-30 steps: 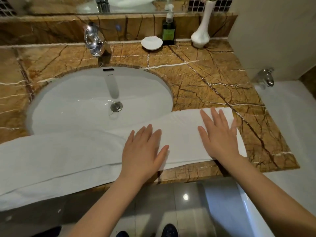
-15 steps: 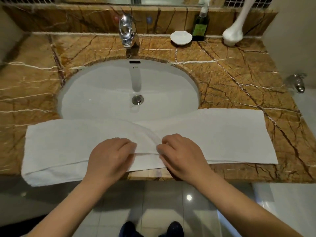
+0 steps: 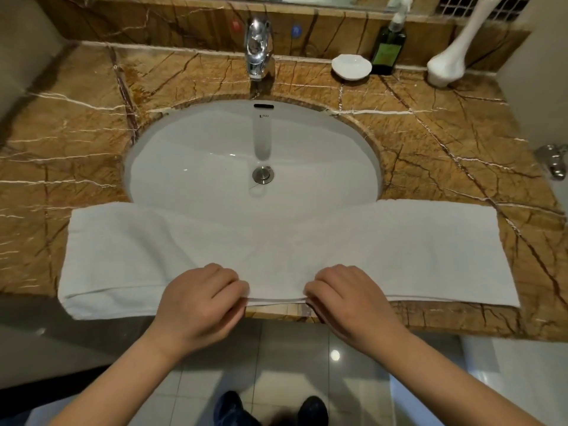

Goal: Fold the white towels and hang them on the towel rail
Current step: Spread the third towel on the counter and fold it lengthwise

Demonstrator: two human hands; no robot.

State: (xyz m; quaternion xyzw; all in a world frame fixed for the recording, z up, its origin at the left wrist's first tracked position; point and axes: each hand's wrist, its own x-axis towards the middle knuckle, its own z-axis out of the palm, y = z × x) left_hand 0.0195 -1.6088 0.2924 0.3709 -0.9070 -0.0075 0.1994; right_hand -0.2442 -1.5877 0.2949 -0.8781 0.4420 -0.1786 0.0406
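**Marble top as folding bench, both hands at the near hem**

Brown veined marble makes up the counter (image 3: 461, 142) before us, and we judge it serves as the flat bed for folding. The white towel (image 3: 415, 250) lies along its front edge as a long band, already doubled lengthwise. Its middle spans the front lip of the sink (image 3: 246, 142), and its left end slightly overhangs the counter edge.

Our left hand (image 3: 199, 305) and right hand (image 3: 350, 305) sit close together at the middle of the near hem. The fingers of each are curled down and clamped on the layered edge. We take it that gripping near the centre lets us lift the band at its midpoint, so the two ends drop evenly and it can drape over a bar.

The tap (image 3: 258, 47), soap dish (image 3: 351, 66), green bottle (image 3: 388, 47) and white vase (image 3: 451, 59) stand along the back, well apart from the cloth, which keeps the working strip free. No towel rail shows in this view, so hanging is yet to come.
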